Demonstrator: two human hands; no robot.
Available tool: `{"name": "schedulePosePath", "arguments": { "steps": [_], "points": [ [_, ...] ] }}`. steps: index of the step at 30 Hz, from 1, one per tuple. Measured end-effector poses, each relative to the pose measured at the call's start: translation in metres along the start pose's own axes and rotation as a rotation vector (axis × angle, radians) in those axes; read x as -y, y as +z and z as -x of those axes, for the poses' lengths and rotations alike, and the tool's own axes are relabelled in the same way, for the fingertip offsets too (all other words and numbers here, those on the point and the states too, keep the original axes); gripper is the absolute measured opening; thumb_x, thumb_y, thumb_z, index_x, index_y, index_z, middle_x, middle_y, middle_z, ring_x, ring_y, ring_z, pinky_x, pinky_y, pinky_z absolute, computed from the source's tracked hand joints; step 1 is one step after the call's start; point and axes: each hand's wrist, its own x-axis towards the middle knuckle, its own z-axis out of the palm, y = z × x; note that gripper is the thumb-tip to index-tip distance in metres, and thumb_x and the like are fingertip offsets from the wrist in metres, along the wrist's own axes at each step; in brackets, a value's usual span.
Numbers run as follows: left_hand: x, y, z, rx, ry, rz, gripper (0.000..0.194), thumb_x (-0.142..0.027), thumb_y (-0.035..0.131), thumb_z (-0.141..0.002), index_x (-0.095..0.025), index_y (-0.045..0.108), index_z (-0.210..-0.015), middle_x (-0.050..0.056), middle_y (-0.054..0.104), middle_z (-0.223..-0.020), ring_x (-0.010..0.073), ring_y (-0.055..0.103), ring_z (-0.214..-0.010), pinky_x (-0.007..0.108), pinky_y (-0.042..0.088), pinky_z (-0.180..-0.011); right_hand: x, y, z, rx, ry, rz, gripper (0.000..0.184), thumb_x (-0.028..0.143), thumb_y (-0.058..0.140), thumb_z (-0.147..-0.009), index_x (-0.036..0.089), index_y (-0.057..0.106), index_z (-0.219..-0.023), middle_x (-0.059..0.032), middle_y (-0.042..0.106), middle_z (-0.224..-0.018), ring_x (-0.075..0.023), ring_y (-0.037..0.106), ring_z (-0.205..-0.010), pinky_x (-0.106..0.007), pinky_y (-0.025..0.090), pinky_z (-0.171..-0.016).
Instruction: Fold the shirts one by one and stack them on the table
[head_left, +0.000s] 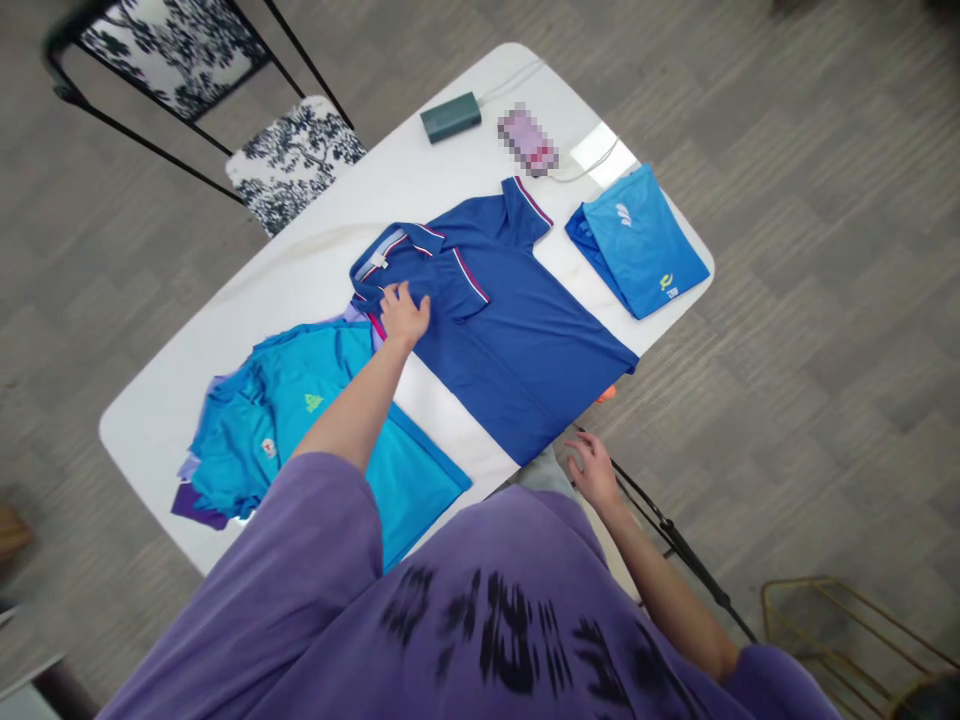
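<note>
A dark blue polo shirt with red-and-white trim lies spread on the white table, partly folded. My left hand rests flat on it just below the collar, fingers open. My right hand hangs off the table's near edge, below the shirt's hem, fingers loosely spread and holding nothing. A pile of turquoise and purple shirts lies to the left under my left forearm.
A folded light blue shirt sits at the table's right end. A dark green box, a small blurred object and a white cable lie at the far edge. A patterned chair stands behind; black chair legs and a wire rack sit near right.
</note>
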Motion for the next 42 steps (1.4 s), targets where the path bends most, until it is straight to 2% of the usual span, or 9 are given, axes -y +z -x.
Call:
{"name": "schedulePosePath", "arguments": {
  "steps": [3, 7, 14, 21, 25, 28, 35, 38, 42],
  "points": [
    [0.023, 0.003, 0.025, 0.050, -0.024, -0.121, 0.087, -0.053, 0.068, -0.107, -0.018, 0.047, -0.184, 0.024, 0.027, -0.196, 0.0496, 0.013, -0.185, 0.074, 0.012, -0.149, 0.013, 0.000, -0.044, 0.036, -0.096, 0.058, 0.048, 0.036, 0.056, -0.109, 0.036, 0.076, -0.153, -0.0146, 0.067, -0.166, -0.0368, 0.066, -0.153, -0.061, 0.055, -0.132],
    [0.043, 0.000, 0.013, 0.089, 0.010, -0.137, 0.098, -0.064, 0.065, -0.107, -0.018, 0.040, -0.189, 0.020, 0.016, -0.200, 0.0482, -0.002, -0.187, 0.077, -0.003, -0.148, 0.058, 0.006, -0.131, 0.073, -0.280, 0.153, 0.061, 0.042, 0.057, -0.116, 0.031, 0.059, -0.176, -0.0139, 0.050, -0.187, -0.0364, 0.048, -0.172, -0.062, 0.040, -0.145],
    [0.073, -0.017, -0.059, 0.071, 0.140, -0.133, 0.099, -0.067, 0.061, -0.109, -0.020, 0.035, -0.191, 0.017, 0.012, -0.201, 0.0457, -0.007, -0.187, 0.077, -0.003, -0.148, 0.138, 0.041, -0.291, 0.078, -0.484, 0.247, 0.091, 0.056, 0.076, -0.108, 0.033, 0.039, -0.188, -0.0092, 0.029, -0.199, -0.0398, 0.023, -0.185, -0.071, 0.012, -0.152],
    [0.124, -0.041, -0.159, 0.079, 0.216, -0.140, 0.101, -0.067, 0.060, -0.110, -0.013, 0.033, -0.191, 0.018, 0.007, -0.201, 0.0482, -0.012, -0.186, 0.075, -0.008, -0.148, 0.187, 0.090, -0.380, 0.072, -0.547, 0.288, 0.098, 0.064, 0.073, -0.108, 0.028, 0.033, -0.190, -0.0101, 0.020, -0.201, -0.0409, 0.015, -0.187, -0.074, 0.001, -0.152],
    [0.132, -0.057, -0.192, 0.116, 0.197, -0.234, 0.102, -0.070, 0.052, -0.112, -0.013, 0.026, -0.192, 0.016, 0.003, -0.202, 0.0461, -0.014, -0.186, 0.073, -0.009, -0.148, 0.211, 0.109, -0.395, 0.047, -0.504, 0.349, 0.097, 0.067, 0.066, -0.111, 0.027, 0.030, -0.191, -0.0091, 0.016, -0.202, -0.0408, 0.012, -0.188, -0.075, 0.002, -0.152],
    [0.126, -0.067, -0.196, 0.144, 0.176, -0.296, 0.102, -0.072, 0.047, -0.113, -0.015, 0.022, -0.193, 0.015, 0.002, -0.202, 0.0443, -0.011, -0.186, 0.071, -0.006, -0.149, 0.219, 0.113, -0.375, 0.072, -0.441, 0.397, 0.090, 0.062, 0.056, -0.115, 0.024, 0.029, -0.191, -0.0102, 0.015, -0.202, -0.0405, 0.013, -0.188, -0.075, 0.007, -0.153],
    [0.119, -0.088, -0.212, 0.062, 0.230, -0.250, 0.106, -0.084, 0.042, -0.111, -0.015, 0.032, -0.191, 0.019, 0.018, -0.199, 0.0429, 0.002, -0.187, 0.065, -0.002, -0.150, 0.186, 0.082, -0.318, 0.014, -0.268, 0.411, 0.086, 0.060, 0.052, -0.113, 0.051, 0.018, -0.191, -0.0005, 0.030, -0.198, -0.0391, 0.027, -0.185, -0.076, 0.021, -0.153],
    [0.118, -0.086, -0.240, 0.046, 0.292, -0.247, 0.102, -0.083, 0.034, -0.114, -0.017, 0.031, -0.192, 0.016, 0.020, -0.200, 0.0390, 0.002, -0.188, 0.061, -0.003, -0.151, 0.171, 0.070, -0.329, -0.090, -0.156, 0.448, 0.091, 0.060, 0.049, -0.111, 0.050, 0.009, -0.192, -0.0019, 0.028, -0.198, -0.0374, 0.023, -0.185, -0.072, 0.017, -0.155],
    [0.113, -0.064, -0.275, 0.101, 0.375, -0.278, 0.097, -0.082, 0.030, -0.116, -0.020, 0.035, -0.191, 0.013, 0.025, -0.199, 0.0367, 0.003, -0.188, 0.061, -0.001, -0.151, 0.166, 0.070, -0.344, -0.066, -0.101, 0.503, 0.098, 0.060, 0.053, -0.107, 0.054, 0.004, -0.191, 0.0022, 0.026, -0.198, -0.0354, 0.024, -0.185, -0.068, 0.019, -0.155]
  ]
}}
